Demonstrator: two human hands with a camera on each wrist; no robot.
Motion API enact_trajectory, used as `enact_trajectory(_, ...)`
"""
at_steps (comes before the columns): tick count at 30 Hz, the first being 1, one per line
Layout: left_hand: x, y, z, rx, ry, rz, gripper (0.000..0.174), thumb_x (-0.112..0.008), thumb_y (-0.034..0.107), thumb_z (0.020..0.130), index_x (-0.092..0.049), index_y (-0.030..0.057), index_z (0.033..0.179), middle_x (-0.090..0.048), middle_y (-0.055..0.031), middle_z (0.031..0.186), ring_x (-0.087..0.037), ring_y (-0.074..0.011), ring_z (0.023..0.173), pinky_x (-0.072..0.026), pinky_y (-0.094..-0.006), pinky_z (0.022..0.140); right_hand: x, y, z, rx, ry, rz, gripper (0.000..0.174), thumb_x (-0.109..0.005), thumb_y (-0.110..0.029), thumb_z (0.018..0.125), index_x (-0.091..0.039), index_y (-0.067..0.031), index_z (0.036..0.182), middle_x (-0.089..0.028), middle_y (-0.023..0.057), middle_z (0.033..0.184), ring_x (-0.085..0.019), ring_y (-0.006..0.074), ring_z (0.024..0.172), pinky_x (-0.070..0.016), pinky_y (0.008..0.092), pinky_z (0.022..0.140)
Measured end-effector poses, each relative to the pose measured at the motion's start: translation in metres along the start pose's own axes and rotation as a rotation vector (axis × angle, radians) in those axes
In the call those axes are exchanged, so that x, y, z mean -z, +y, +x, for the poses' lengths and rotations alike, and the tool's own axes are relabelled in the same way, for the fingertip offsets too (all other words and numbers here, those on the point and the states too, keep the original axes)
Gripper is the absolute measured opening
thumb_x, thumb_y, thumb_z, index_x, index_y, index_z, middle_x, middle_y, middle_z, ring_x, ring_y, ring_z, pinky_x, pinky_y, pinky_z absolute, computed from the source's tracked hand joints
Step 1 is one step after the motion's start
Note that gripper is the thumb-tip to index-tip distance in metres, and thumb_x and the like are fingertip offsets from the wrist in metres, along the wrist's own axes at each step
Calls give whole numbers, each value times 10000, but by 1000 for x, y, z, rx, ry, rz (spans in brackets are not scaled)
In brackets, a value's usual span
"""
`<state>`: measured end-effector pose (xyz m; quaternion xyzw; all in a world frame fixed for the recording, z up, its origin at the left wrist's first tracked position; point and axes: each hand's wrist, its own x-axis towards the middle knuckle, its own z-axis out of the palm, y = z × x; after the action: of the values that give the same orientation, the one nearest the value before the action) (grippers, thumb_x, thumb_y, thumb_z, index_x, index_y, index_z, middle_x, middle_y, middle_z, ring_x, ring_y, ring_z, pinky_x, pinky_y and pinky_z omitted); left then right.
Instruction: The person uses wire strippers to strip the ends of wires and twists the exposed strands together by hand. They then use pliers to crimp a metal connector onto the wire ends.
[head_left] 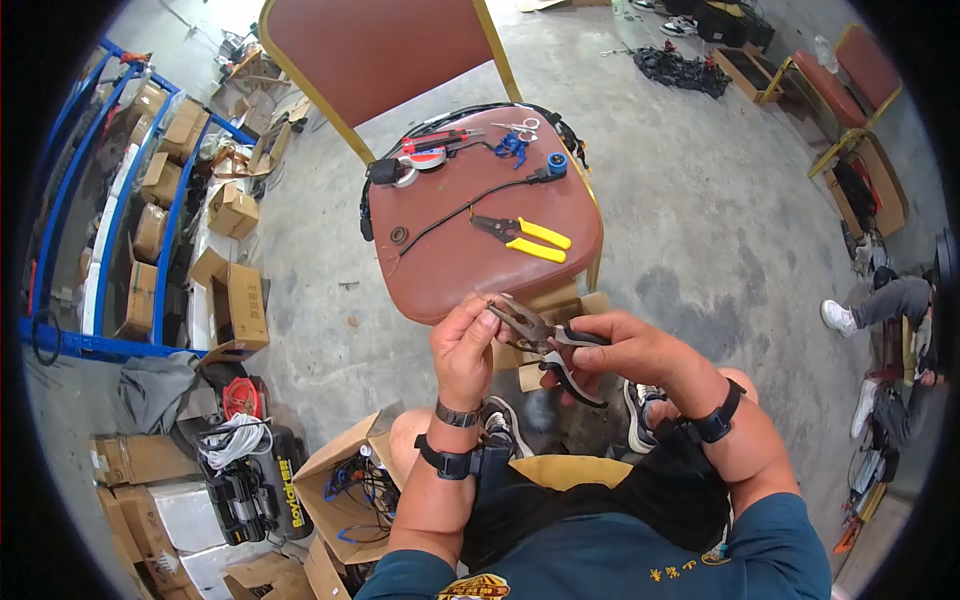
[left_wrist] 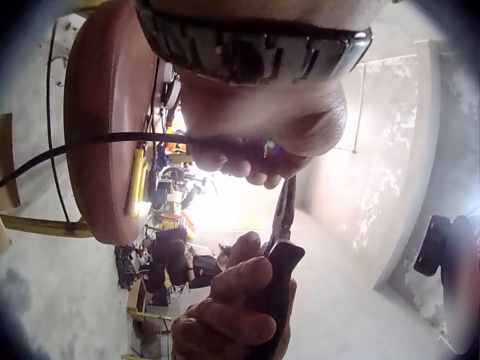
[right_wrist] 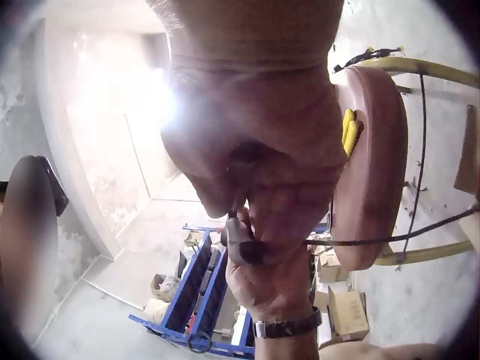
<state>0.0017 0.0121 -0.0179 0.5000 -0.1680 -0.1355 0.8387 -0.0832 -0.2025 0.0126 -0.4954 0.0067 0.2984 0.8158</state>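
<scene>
In the head view my left hand (head_left: 462, 350) pinches a thin end between thumb and fingers, right at the tips of a pair of pliers (head_left: 532, 328). From that hand a black cable (left_wrist: 97, 139) trails off across the left wrist view. My right hand (head_left: 630, 352) grips the pliers by their black-and-white handles, which stand spread apart. Curled fingers hide much of the cable end. Beyond both hands, wire strippers (head_left: 545, 234) with yellow handles lie on the red chair seat (head_left: 440, 285). A short black cord (head_left: 465, 207) with a blue-faced plug (head_left: 555, 163) lies behind them.
Farther back on the seat are scissors (head_left: 528, 126), a red-handled tool (head_left: 440, 139), blue ties (head_left: 512, 148) and a small black ring (head_left: 399, 235). An open box of cables (head_left: 350, 490) stands by my left leg. Blue shelving (head_left: 115, 225) is at left; another person's leg (head_left: 880, 300) shows at right.
</scene>
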Motion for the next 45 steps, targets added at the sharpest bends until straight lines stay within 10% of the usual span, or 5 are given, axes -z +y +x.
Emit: enact_trajectory(45,8,-12,0,-98,-72,170,183,-624,84,894,-633,-66,998,-618,-158,1043,-573,-214,887,-467,-327,791,-17,16,-1,44,-88,125,317,-585,-236,965,-510,-57,1216,-675,64,1007,-664,136,880,-509,262,684)
